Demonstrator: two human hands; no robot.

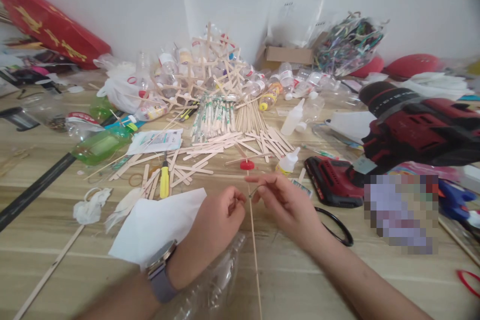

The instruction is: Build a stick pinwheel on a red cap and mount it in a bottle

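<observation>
A thin wooden stick runs up the middle of the table, with a red bottle cap at its far end. My left hand is closed in a pinch just left of the stick; its fingertips hide whatever they hold. On the other side, my right hand pinches a thin dark strand against the stick, its index finger stretched toward the cap. The strand's exact kind is too small to tell. Under my left forearm lies a clear plastic bottle, partly covered.
A red and black cordless drill stands at the right, near a black ring. White paper and a yellow-handled screwdriver lie left. Craft sticks, glue bottles and a green bottle lie beyond.
</observation>
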